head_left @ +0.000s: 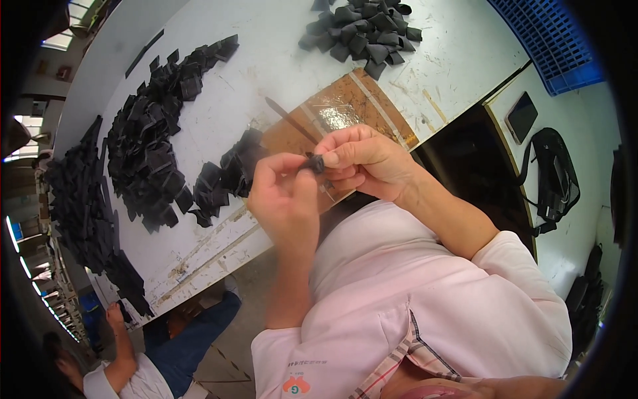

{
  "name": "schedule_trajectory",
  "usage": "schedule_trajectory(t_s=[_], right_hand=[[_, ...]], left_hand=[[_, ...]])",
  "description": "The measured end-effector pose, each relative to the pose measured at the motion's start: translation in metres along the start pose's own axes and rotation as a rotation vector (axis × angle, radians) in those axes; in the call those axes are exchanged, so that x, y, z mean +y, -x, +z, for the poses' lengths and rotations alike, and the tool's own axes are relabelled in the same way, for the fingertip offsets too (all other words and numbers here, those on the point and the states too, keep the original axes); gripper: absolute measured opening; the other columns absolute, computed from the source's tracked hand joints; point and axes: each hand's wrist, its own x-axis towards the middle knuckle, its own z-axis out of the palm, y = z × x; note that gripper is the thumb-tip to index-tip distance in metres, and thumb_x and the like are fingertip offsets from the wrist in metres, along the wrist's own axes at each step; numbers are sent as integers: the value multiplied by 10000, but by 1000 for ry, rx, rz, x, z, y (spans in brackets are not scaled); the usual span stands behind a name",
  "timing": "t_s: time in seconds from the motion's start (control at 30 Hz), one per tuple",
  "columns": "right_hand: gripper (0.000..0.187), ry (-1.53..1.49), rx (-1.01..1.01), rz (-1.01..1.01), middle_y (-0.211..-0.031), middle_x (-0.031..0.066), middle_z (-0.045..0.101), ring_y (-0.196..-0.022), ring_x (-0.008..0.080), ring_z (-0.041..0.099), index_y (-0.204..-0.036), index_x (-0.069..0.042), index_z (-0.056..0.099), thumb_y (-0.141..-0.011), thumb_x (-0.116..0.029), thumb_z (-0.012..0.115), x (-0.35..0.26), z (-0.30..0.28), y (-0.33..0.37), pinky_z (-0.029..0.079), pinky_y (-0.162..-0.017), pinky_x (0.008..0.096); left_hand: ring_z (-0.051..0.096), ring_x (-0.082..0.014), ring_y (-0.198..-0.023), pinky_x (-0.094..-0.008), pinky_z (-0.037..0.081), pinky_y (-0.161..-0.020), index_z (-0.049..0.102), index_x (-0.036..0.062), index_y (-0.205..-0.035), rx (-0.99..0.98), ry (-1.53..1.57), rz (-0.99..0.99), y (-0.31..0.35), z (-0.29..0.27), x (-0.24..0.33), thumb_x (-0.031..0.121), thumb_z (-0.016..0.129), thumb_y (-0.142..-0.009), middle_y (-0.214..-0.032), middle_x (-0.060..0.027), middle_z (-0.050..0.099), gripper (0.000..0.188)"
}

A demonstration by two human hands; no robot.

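In front of my chest, both hands pinch a small piece of black fabric [315, 163] between fingertips and thumbs. My left hand [286, 196] grips it from the left, while my right hand [369, 163] has thumb and forefinger on its right side. The fingers cover much of the piece, so its full shape is hidden. Beneath the hands lies a brown board [385, 110] with pale strips across it. A dark narrow strip [289, 118] slants over the board toward my right fingers. Close by on the left is a small heap of black fabric pieces [229, 169].
Larger heaps of black pieces [149, 133] cover the table's left side; folded black pieces [362, 33] are piled at the back. On the right are a blue crate [551, 43], a phone [522, 116] and a black mesh bag [555, 176]. Another person [139, 366] sits at lower left.
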Motion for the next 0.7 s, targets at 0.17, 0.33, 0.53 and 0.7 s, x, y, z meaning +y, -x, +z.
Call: schedule_trajectory(t_s=[0.17, 0.33, 0.53, 0.7], right_hand=[[171, 286, 55, -30, -598, -48, 427, -504, 24, 329, -724, -35, 553, -813, -175, 593, -19, 32, 6, 250, -408, 162], [216, 868, -9, -281, -602, -71, 433, -532, 4, 347, -720, -63, 555, -831, -245, 586, -53, 67, -6, 269, -443, 164], [254, 809, -88, -188, -590, -73, 412, -526, 15, 339, -691, -65, 539, -839, -269, 574, -52, 33, -33, 283, -461, 176], [277, 902, -17, -278, -582, -55, 407, -522, 28, 337, -689, -61, 531, -846, -287, 561, -55, 50, -27, 280, -455, 179]], left_hand=[[358, -14, -421, -154, 281, -353, 499, -7, -846, 169, -87, 306, -3, 11, 7, -59, 495, -768, -735, -72, 553, 94], [290, -44, -308, -186, 243, -305, 507, 0, -883, -537, 1286, -265, -33, -11, 51, -8, 395, -831, -814, -173, 593, 124], [287, -41, -342, -185, 201, -318, 525, -4, -1028, -410, 1279, -445, -49, -24, 17, 21, 393, -856, -849, -165, 595, 218], [277, -42, -343, -177, 199, -322, 530, 1, -1038, -475, 1381, -460, -51, -20, 24, 31, 420, -859, -855, -149, 598, 213]])
